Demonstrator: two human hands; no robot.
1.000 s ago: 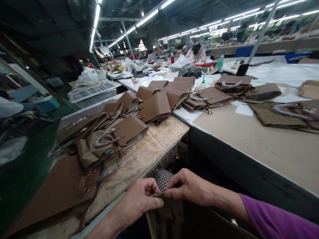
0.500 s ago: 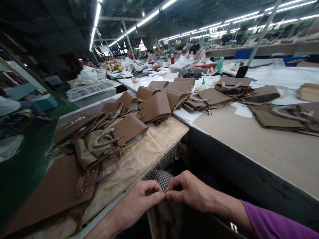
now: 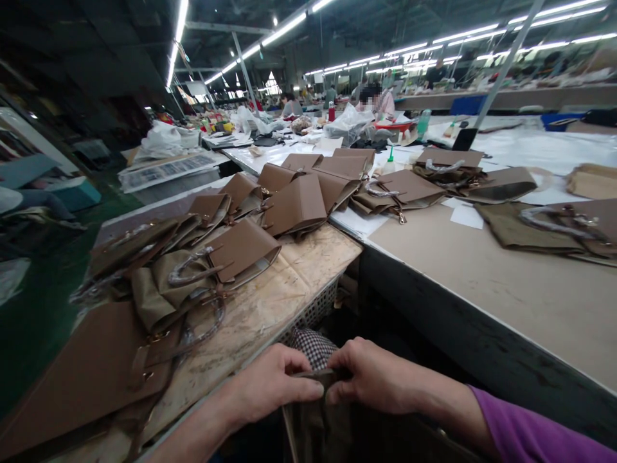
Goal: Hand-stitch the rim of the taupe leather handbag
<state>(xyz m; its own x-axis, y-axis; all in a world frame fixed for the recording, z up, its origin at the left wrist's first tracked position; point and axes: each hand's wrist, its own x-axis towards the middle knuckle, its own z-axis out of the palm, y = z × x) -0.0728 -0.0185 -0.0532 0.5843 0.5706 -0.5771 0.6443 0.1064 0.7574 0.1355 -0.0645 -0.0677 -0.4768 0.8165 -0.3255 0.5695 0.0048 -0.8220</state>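
Note:
My left hand [image 3: 272, 391] and my right hand [image 3: 373, 379] meet at the bottom middle. Both pinch the top edge of a dark olive-brown bag piece [image 3: 318, 418] held low in front of me, thumbs and fingers closed on it. Its lower part runs out of view. A checked cloth [image 3: 313, 346] shows just behind my fingers. To the left, tan handbags [image 3: 241, 251] with wrapped handles lie piled on a stained side table [image 3: 284, 296].
A long beige worktable [image 3: 482, 270] runs along the right, with more tan bags [image 3: 409, 186] and olive linings [image 3: 520, 228] on it. A perforated basket [image 3: 318, 307] sits under the side table. Other people work at tables far back. Green floor lies at the left.
My hands dropped slightly and shifted their pinch along the bag's top edge; the view has turned a little to the right.

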